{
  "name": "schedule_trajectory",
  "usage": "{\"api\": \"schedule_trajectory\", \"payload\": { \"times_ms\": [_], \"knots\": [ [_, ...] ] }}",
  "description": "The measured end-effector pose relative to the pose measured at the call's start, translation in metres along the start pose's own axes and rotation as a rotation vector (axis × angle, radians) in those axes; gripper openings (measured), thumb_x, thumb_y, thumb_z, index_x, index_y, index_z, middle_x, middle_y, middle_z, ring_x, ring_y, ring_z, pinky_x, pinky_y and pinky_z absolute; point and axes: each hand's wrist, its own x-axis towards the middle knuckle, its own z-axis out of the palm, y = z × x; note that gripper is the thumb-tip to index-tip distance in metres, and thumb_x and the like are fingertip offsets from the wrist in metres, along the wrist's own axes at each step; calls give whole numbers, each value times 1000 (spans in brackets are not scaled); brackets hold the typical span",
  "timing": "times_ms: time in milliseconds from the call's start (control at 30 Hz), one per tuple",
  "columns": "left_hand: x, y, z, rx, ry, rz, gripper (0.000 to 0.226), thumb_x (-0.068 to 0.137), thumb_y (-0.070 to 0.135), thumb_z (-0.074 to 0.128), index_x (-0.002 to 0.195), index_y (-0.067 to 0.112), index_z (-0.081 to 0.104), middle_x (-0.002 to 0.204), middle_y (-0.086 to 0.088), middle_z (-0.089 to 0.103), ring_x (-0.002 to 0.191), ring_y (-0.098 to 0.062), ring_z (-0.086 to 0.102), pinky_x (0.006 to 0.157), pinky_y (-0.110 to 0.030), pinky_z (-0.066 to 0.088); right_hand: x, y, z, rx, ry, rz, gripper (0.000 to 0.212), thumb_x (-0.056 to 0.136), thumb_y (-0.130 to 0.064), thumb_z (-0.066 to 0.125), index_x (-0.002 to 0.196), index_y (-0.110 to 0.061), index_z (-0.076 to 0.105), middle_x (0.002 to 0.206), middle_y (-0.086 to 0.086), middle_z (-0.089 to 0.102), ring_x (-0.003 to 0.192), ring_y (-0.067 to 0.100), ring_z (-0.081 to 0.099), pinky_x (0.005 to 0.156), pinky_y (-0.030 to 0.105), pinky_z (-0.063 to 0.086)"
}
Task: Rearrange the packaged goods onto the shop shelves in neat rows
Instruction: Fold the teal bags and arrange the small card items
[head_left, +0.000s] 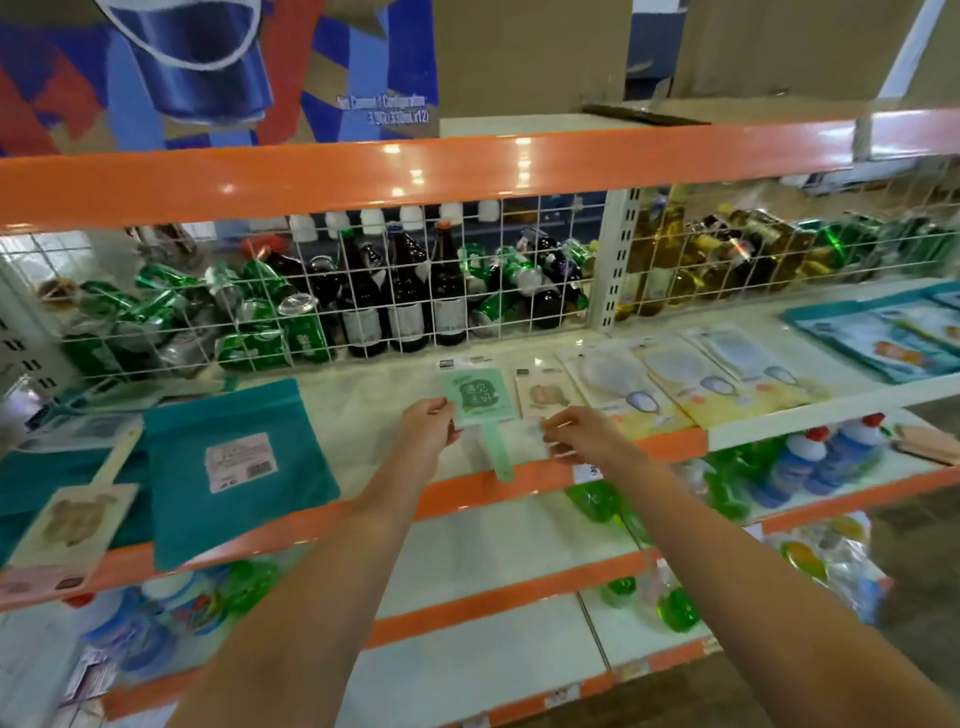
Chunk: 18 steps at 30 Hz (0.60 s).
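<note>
green packaged fan (477, 399) flat on shelf (363, 395); handle overhanging edge

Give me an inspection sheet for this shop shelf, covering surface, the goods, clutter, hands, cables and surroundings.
Surface: white shelf with orange front edge, goods lying flat on it.
Job's things: green fan pack held at the shelf front; beige fan pack beside it; row of pale packs to the right; teal pouch to the left.
Clutter: green cans lying jumbled behind the wire grid, beside upright brown bottles.
Hands: left hand grips the green pack's left edge; right hand pinches its plastic wrap.
Cables: nothing seen.
Surroundings: cardboard boxes on top; green and blue bottles on lower shelves.
</note>
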Motion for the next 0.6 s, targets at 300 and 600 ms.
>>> {"api": "schedule_trajectory", "payload": {
  "times_ms": [300,600],
  "knots": [
    [40,3,28,177,83,30,26,97,4,48,118,-7,59,97,-16,57,68,-18,55,63,-24,49,69,-4,-31,-735,81,-200,21,91,-10,47,106,-11,61,101,7,61,94,25,58,76,30,46],
    [57,-13,29,617,145,112,30,98,20,47,108,0,67,103,-17,68,94,-34,65,85,-43,54,97,-1,-30,-1001,-58,-371,29,96,-25,44,120,-28,61,123,2,60,109,25,57,92,35,50]
  ]
}}
